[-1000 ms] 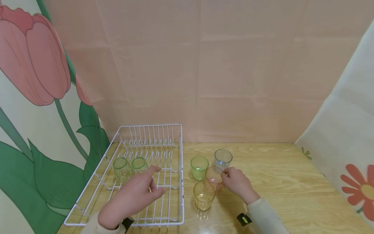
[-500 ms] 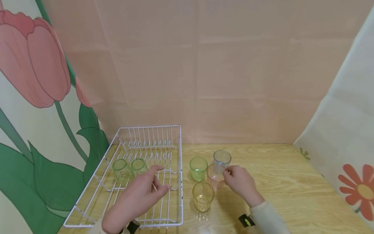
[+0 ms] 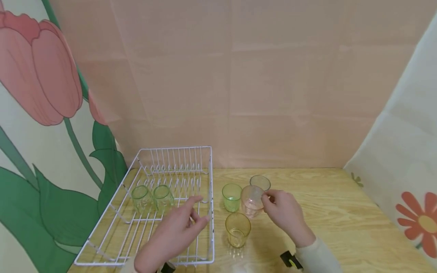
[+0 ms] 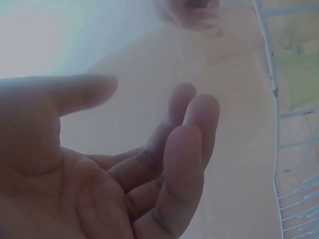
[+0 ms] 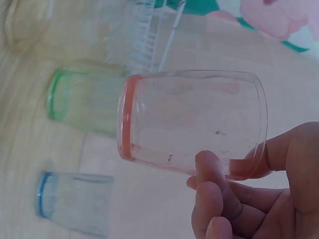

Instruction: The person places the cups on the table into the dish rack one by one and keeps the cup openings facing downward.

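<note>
My right hand (image 3: 286, 213) pinches a pink-tinted clear glass (image 3: 250, 204) at its rim, between thumb and fingers. In the right wrist view this glass (image 5: 194, 122) hangs off the table, its orange-tinted base (image 5: 128, 117) at the left. Close by on the table stand a green glass (image 3: 231, 201), a yellow glass (image 3: 238, 232) and a blue-rimmed glass (image 3: 260, 179), partly hidden behind the pink one. Over the right part of the white wire dish rack (image 3: 212, 227) hovers my left hand (image 3: 174, 231), fingers loosely bent and holding nothing; its palm (image 4: 84, 189) shows in the left wrist view.
Two green glasses (image 3: 141, 198) stand side by side in the rack's left half. Wood-grain tabletop (image 3: 327, 212) extends to the right. A pinkish cloth (image 3: 273, 94) hangs behind, with flower-printed panels (image 3: 406, 159) at both sides.
My right hand has raised the pink glass off the table, so it now covers more of the blue-rimmed glass. My left hand has drifted right across the rack.
</note>
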Available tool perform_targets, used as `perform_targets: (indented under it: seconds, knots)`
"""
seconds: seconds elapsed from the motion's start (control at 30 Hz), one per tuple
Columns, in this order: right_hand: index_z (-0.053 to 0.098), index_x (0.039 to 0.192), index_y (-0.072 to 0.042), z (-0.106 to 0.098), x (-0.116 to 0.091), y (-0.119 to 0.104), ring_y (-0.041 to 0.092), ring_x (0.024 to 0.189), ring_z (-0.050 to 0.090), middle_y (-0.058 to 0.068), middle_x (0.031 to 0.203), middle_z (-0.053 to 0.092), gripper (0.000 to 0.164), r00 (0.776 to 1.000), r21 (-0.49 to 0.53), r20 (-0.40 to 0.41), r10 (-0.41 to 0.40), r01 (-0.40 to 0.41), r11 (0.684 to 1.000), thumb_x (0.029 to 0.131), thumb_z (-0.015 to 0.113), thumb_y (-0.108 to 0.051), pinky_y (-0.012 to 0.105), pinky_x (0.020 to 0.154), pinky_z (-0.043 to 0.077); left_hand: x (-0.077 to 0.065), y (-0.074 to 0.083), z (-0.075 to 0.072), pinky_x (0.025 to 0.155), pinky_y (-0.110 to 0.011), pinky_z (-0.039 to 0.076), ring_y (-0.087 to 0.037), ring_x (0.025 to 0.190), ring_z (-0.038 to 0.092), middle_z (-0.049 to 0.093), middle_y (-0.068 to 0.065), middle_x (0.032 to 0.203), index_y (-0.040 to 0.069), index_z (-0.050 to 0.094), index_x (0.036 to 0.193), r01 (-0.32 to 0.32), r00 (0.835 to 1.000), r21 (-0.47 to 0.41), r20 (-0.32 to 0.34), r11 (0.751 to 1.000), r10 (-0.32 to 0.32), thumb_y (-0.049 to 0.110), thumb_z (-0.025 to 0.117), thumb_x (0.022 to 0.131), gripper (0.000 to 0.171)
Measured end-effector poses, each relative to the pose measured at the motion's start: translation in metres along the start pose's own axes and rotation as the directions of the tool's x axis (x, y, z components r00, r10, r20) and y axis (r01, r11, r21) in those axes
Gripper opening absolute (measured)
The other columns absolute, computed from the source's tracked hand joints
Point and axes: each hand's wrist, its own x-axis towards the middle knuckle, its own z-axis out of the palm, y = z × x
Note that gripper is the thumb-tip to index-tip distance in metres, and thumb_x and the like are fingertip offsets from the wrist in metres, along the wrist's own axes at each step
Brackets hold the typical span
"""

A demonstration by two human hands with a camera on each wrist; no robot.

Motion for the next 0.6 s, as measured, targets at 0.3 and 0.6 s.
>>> perform_targets:
  seconds: [0.3, 0.6]
  knots:
    - [0.071, 0.101, -0.013, -0.011, -0.016, -0.029, 0.007, 0.041, 0.049, -0.010, 0.059, 0.062, 0.023, 0.998, 0.043, -0.028, -0.053, 0.054, 0.998, 0.090, 0.052, -0.019, 0.024, 0.034, 0.029, 0.008, 0.009, 0.014, 0.061, -0.022, 0.045, 0.003, 0.064, 0.056, 0.062, 0.013, 0.086, 0.015, 0.041, 0.139, 0.010, 0.999, -0.085, 0.039, 0.996, -0.007, 0.059, 0.039, 0.094, 0.063]
    - [0.072, 0.093, -0.017, -0.011, -0.029, -0.046, 0.004, 0.041, 0.045, -0.016, 0.056, 0.057, 0.016, 0.990, 0.065, -0.034, -0.136, 0.138, 0.988, 0.090, 0.056, -0.017, 0.023, 0.038, 0.032, 0.012, 0.012, 0.028, 0.066, -0.023, 0.048, 0.002, 0.072, 0.057, 0.064, 0.010, 0.094, 0.015, 0.025, 0.147, -0.019, 0.995, -0.138, 0.091, 0.990, 0.031, 0.054, 0.040, 0.095, 0.067]
